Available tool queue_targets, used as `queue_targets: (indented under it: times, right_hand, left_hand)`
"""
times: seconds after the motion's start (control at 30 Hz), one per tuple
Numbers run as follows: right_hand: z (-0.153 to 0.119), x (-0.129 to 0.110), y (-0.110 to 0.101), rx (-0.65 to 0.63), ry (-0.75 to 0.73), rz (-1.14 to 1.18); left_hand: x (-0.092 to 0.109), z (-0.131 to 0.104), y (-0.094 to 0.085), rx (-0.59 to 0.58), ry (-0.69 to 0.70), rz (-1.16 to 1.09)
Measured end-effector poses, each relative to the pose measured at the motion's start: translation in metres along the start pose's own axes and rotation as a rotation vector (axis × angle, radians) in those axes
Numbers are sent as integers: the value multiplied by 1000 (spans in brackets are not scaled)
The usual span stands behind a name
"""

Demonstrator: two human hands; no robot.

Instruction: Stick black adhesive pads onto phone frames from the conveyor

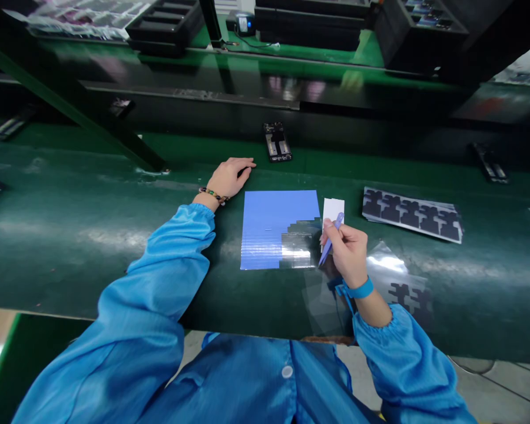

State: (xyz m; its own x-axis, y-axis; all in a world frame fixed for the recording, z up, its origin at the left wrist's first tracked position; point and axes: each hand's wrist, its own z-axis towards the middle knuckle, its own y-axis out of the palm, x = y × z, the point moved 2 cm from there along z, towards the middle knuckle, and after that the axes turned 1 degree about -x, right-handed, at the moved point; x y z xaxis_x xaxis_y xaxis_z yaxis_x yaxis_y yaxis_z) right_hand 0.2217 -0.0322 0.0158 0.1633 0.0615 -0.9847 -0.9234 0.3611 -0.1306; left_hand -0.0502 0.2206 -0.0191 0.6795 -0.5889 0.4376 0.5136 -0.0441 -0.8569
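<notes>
My left hand (230,178) lies on the green bench with its fingers stretched out, holding nothing. Its fingertips point toward an opened phone body (277,142) and stop short of it. My right hand (348,250) is closed around purple tweezers (327,252), tips down at the right edge of a blue sheet of stickers (274,206). The lower right of that sheet is bare, glossy backing. A white card (334,207) lies partly under my right fingers. Whether anything is between the tweezer tips is too small to tell.
A stack of sheets with black die-cut pieces (410,213) lies to the right. Clear film scraps (324,303) are near the front edge. More phone bodies (490,164) lie along the back strip. A slanted dark post (92,112) stands at left; black trays (164,23) fill the shelf behind.
</notes>
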Motion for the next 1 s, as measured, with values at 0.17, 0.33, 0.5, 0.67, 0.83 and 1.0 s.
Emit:
queue_targets:
  times: [0.17,0.33,0.5,0.67,0.83,1.0]
  right_hand:
    - [0,1,0,-21,17,30]
    - [3,4,2,-34,45,162]
    - [5,8,2,-56,96,190]
    - [7,12,0,1,110,208]
    - [8,12,-1,29,107,177]
    - [7,14,-1,38,134,137]
  left_hand:
    - [4,0,-1,0,1,-5]
    - [4,0,0,2,6,-14]
    - [2,0,2,-2,13,-23]
    - [4,0,0,-9,20,-35]
    - [6,0,-1,-32,3,-23]
    - [6,-1,-2,-30,11,-24]
